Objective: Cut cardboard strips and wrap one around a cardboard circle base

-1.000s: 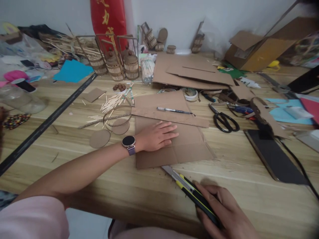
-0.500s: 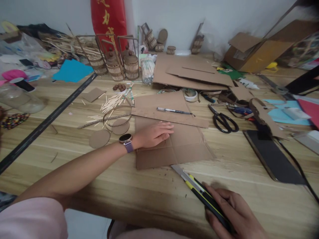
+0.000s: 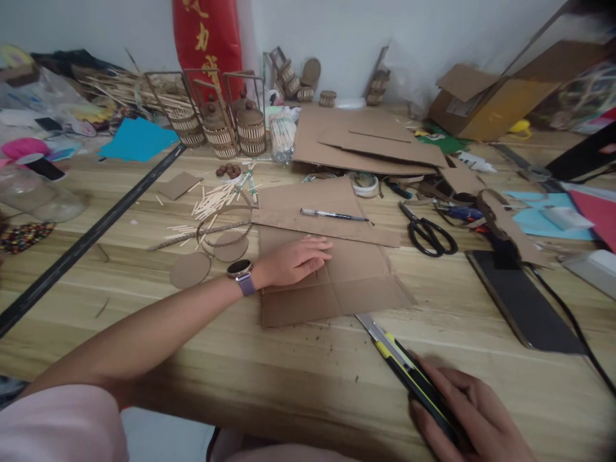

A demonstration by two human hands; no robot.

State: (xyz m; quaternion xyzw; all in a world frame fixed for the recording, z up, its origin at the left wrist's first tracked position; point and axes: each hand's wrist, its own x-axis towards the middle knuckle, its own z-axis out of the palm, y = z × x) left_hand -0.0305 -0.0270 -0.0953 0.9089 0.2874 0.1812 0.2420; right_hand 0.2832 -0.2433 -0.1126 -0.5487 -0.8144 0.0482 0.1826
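A flat brown cardboard sheet [image 3: 360, 282] lies on the wooden table [image 3: 298, 372] in front of me. My left hand [image 3: 293, 262], with a watch at the wrist, rests on the sheet's left part, its fingers slightly curled and pressing down. My right hand [image 3: 474, 420] at the bottom right grips a yellow-and-black utility knife [image 3: 409, 372]. Its blade is out and points up-left, with the tip just off the sheet's near edge.
A pen [image 3: 334, 215] lies on a second cardboard piece beyond the sheet. Black scissors [image 3: 426, 232] and a dark tablet [image 3: 522, 298] lie to the right. Cardboard discs [image 3: 190, 269], loose sticks [image 3: 214, 199], small woven baskets [image 3: 235, 128] and a long black ruler [image 3: 91, 237] are to the left.
My right hand has drawn the knife to the right along the sheet's near edge and away from it. The left hand's fingers have curled slightly on the cardboard.
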